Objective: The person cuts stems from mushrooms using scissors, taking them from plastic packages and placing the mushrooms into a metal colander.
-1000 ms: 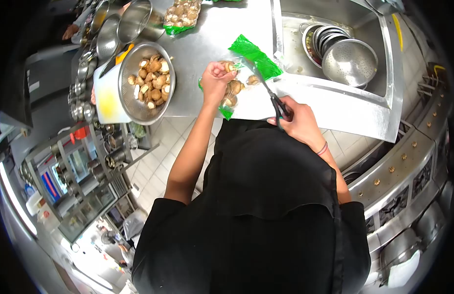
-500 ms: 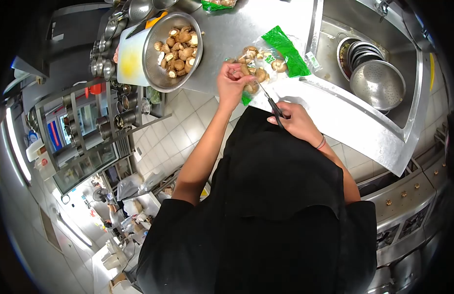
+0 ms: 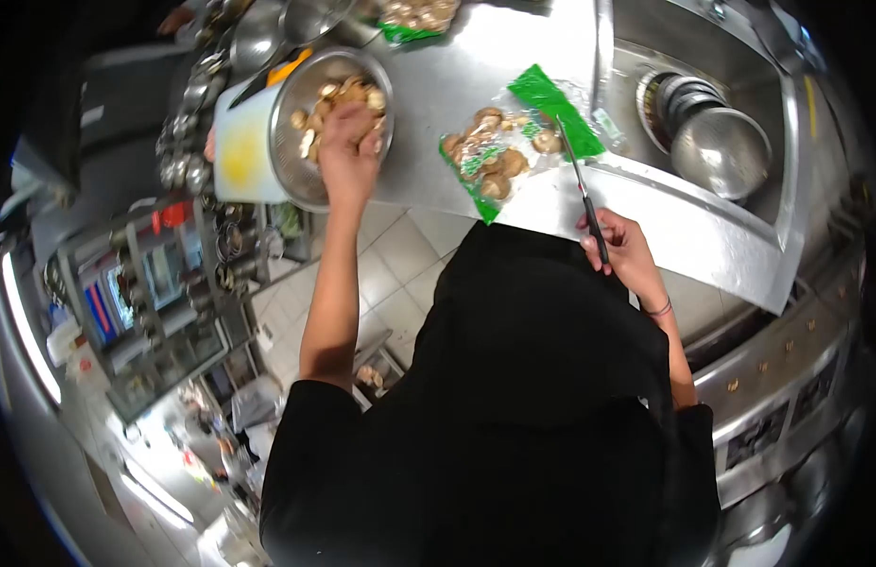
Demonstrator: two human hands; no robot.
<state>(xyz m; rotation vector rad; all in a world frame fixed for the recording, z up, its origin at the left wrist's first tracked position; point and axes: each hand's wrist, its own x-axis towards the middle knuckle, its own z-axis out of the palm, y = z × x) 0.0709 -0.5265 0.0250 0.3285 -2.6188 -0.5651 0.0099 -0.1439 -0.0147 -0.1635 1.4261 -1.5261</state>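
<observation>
My left hand (image 3: pixel 349 146) is over a steel colander (image 3: pixel 389 90) that holds several brown mushrooms (image 3: pixel 313 123). Motion blurs its fingers, so whether a mushroom is between them cannot be made out. Scissors (image 3: pixel 589 203) with black handles are gripped in my right hand (image 3: pixel 622 248), their blades pointing away from me near the green end of a bag. That clear and green plastic bag (image 3: pixel 485 163) lies on the steel counter (image 3: pixel 424 123), with several mushrooms inside and one near its right side.
A white cutting board (image 3: pixel 244 156) with a yellow stain sits left of the colander. Another mushroom bag (image 3: pixel 417 17) lies at the back. On the right, a sink (image 3: pixel 636 57) contains stacked pans and a perforated bowl (image 3: pixel 721 151). Shelves of pots (image 3: pixel 197 255) stand at the left.
My left hand has moved from the mushroom bag leftward to the colander. My right hand has drawn the scissors back to the right, away from the mushrooms, with the blades now pointing forward.
</observation>
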